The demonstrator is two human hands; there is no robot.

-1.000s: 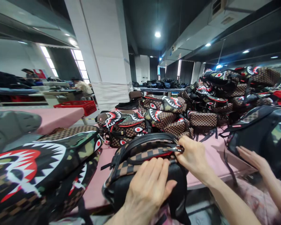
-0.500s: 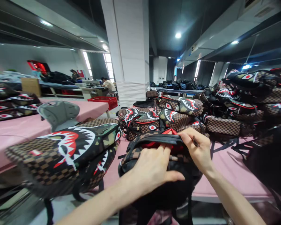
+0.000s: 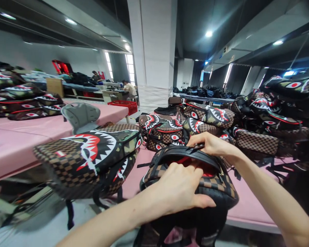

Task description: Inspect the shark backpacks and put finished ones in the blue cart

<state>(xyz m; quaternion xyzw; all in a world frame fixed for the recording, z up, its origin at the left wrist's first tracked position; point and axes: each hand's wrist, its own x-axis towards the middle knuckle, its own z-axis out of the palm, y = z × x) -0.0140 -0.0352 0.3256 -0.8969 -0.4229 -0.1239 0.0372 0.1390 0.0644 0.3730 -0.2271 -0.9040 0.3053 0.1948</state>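
Observation:
A brown checked and black backpack stands in front of me at the table edge, its top opening showing red lining. My left hand reaches over the near rim. Its fingers go down inside the opening, where their tips are hidden, and the thumb lies outside on the black panel. At the far rim, my right hand is closed on the backpack's black-trimmed edge. A small dark thing shows by its fingers, too little of it to name. An open zip with a metal pull hangs at the right of the mouth.
Left of me lies a shark-mouth backpack on the pink table, with a grey chair behind it. Several similar bags are heaped ahead, and a taller pile rises at right. Beyond stands a white pillar.
My view has swung left. My right hand has shifted from the right part of the rim to its far middle, and the opening gapes wider. The left hand stays in the opening.

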